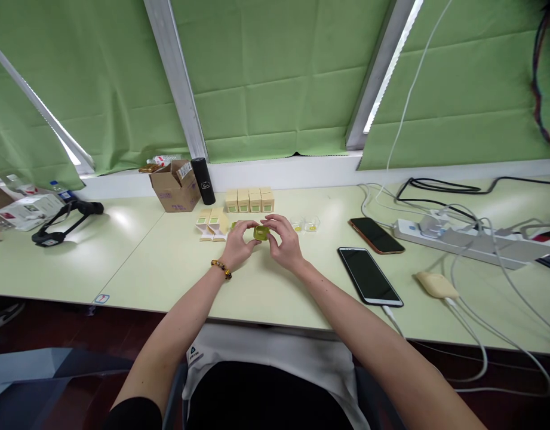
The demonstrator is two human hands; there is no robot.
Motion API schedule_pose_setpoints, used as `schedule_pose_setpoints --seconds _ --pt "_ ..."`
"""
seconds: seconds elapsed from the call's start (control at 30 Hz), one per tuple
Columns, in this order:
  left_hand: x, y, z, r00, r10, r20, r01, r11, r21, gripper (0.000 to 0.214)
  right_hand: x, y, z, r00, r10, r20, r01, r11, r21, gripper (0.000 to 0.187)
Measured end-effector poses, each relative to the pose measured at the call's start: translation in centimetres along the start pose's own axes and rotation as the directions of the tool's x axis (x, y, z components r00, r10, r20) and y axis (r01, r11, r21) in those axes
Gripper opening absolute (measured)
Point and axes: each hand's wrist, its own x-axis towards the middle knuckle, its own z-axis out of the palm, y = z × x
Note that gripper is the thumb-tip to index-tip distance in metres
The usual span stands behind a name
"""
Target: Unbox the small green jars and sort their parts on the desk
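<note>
Both of my hands meet over the pale green table [167,263] around a small green translucent block [261,232]. My left hand [237,243], with a bead bracelet on its wrist, pinches the block's left side. My right hand [284,240] curls its fingers over the block's right and top. A row of small cream boxes [249,200] stands just behind the hands. Unfolded cream boxes [212,224] lie to the left of my left hand. Two small clear pots with yellow contents [304,224] sit to the right of my right hand.
A cardboard box [175,186] and a black flask [203,180] stand at the back left. Two phones [369,275] [375,235] lie on the right, beside a power strip [463,242] with several cables. A black strap device [64,221] lies on the left.
</note>
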Motion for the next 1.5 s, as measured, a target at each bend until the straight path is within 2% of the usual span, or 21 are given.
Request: schedule_pose_setpoints --seconds 0.2,0.43,0.73,0.9,1.13,1.5 --pt "0.1 0.1 0.1 0.989 0.144 0.008 -0.145 0.986 0.078 0.038 -0.1 0.4 0.1 0.999 -0.047 -0.015 0.046 0.998 -0.049 0.025" --pt "0.0 0.4 0.2 0.977 0.211 -0.034 -0.205 0.970 0.130 0.035 -0.2 0.6 -0.2 0.997 -0.075 -0.027 0.062 0.943 -0.328 0.020" --pt "-0.3 0.6 0.2 0.951 0.310 0.002 -0.305 0.936 0.172 0.038 -0.1 0.2 0.0 0.997 -0.028 -0.070 -0.001 0.923 -0.385 0.018" --pt "-0.3 0.6 0.3 0.935 0.354 -0.001 -0.344 0.911 0.227 0.038 0.0 0.4 0.0 0.996 -0.072 -0.049 0.043 0.899 -0.436 0.021" --pt "-0.3 0.1 0.4 0.933 0.361 -0.017 -0.339 0.892 0.298 0.036 -0.1 0.5 0.1 0.987 -0.161 0.022 0.145 0.811 -0.566 0.021" --pt "-0.1 -0.4 0.3 0.943 0.322 -0.083 -0.290 0.918 0.270 0.033 0.2 0.1 -0.1 0.947 -0.320 0.040 0.281 0.757 -0.590 0.024"
